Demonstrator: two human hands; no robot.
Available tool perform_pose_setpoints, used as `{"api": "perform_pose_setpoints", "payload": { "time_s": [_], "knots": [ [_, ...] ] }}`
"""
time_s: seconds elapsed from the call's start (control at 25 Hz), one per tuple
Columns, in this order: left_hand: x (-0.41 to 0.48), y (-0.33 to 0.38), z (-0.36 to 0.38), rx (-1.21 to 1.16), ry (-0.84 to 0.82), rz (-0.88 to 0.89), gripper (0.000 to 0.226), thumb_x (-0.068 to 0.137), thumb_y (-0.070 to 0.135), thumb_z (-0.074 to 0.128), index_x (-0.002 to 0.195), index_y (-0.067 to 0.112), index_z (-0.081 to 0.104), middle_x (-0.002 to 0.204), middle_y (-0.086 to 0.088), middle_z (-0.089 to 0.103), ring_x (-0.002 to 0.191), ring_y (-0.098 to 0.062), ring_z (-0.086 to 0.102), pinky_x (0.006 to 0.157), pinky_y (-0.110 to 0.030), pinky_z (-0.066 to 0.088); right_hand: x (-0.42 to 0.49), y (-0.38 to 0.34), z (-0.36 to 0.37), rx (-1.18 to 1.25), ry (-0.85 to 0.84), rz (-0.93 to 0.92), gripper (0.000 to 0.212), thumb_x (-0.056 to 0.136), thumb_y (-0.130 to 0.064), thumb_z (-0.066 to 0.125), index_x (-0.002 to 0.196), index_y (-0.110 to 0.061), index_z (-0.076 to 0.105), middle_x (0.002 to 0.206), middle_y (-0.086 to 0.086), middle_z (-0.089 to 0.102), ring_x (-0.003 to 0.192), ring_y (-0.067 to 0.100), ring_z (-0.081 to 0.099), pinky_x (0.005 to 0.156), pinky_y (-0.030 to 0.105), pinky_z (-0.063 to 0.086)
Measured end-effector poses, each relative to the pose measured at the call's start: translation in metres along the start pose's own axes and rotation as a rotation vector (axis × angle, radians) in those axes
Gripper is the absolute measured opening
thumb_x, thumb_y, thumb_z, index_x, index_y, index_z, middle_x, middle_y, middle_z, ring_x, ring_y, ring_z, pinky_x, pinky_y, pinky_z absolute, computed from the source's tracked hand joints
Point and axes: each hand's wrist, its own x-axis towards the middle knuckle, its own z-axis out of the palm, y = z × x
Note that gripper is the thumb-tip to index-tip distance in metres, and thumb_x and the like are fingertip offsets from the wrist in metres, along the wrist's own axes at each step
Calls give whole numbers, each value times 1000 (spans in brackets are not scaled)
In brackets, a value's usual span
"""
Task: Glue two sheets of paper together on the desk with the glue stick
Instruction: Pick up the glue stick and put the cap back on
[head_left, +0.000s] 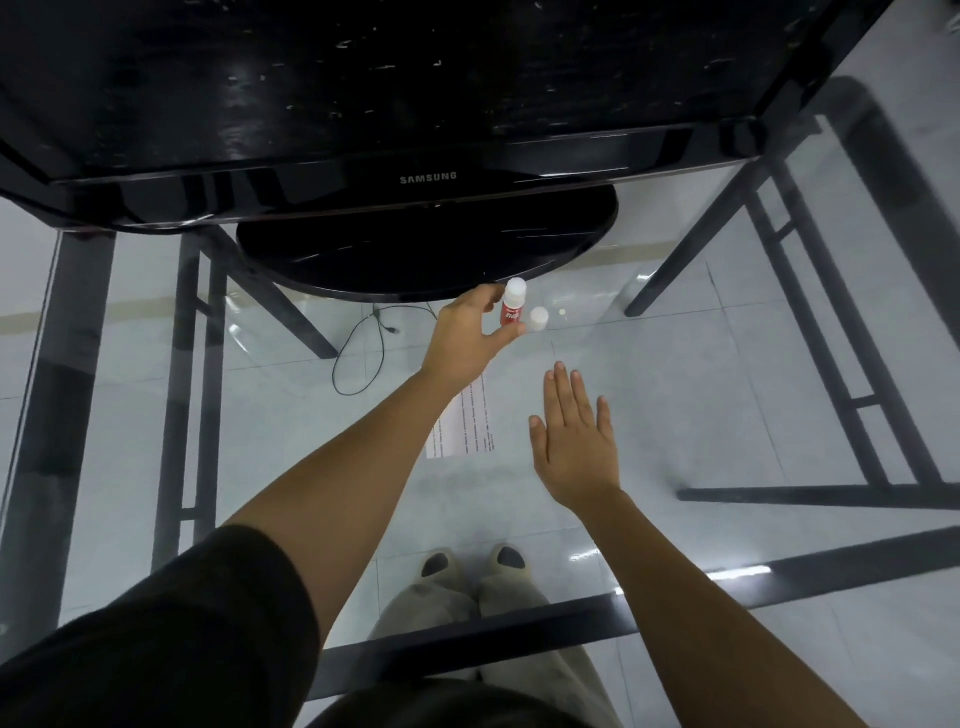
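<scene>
A red glue stick with a white top stands on the glass desk, just in front of the monitor's base. My left hand reaches forward and holds it between thumb and fingers. A small white cap stands on the glass right beside the stick. A strip of white paper with printed text lies flat on the glass, partly hidden by my left forearm. To the right of the paper, my right hand is flat with straight fingers, palm down, holding nothing.
A black Samsung monitor on a round base fills the back of the desk. Through the glass I see dark frame bars, a cable on the tiled floor and my feet.
</scene>
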Motion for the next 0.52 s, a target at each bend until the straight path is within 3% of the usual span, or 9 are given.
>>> {"api": "perform_pose_setpoints", "payload": {
  "time_s": [0.16,0.32,0.44,0.52],
  "knots": [
    [2,5,2,-14,43,24,31,85,22,66,110,5,58,109,-10,67,103,-19,61,84,-19,40,1,0,-2,-2,-20,-6,65,89,-50,-4,146,-19,-11,156,1,-12,142,20,-15,112,39,-11],
    [-4,14,-24,-50,85,24,27,87,23,62,108,7,60,101,-4,63,94,-14,59,78,-12,40,2,2,-24,121,-7,-35,61,96,-46,11,146,-17,-7,157,1,-7,143,17,-10,112,35,-10],
    [-15,21,-57,-66,90,27,36,91,27,55,124,12,53,102,1,54,92,-13,56,84,-23,48,16,-10,-67,401,203,-42,55,98,-37,29,145,-11,19,154,7,22,142,20,17,116,34,11],
    [-25,31,-82,-166,137,-8,45,91,27,57,133,18,43,105,1,55,93,-13,58,81,-25,49,28,-25,-109,636,302,-34,46,97,-31,39,138,-9,38,142,9,44,132,22,37,108,24,25]
  ]
}}
